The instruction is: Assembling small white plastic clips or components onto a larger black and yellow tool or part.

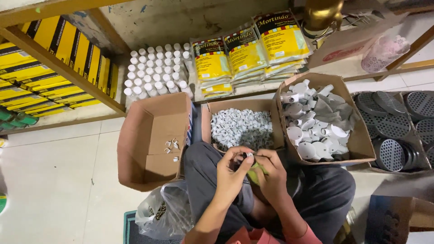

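brown cardboard boxes (153,140); small fittings (242,127), pale grey-white; funnels and pipe pieces (312,131), white and grey; bottles (156,70), white; packets (246,54), yellow with dark headers and checkered trim; flat cartons (54,68), yellow with black stripes; perforated discs (391,122), dark grey, dotted.

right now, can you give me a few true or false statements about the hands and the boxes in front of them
1. Both hands, left hand and right hand, meet over the lap around a small white fitting. True.
2. The left cardboard box is packed full. False: only a few small white pieces lie in it.
3. The middle box holds many small white parts. True.
4. The right box holds yellow packets. False: it holds larger white plastic fittings; the yellow packets sit on the shelf behind.
5. A clear plastic bag lies by the left knee. True.
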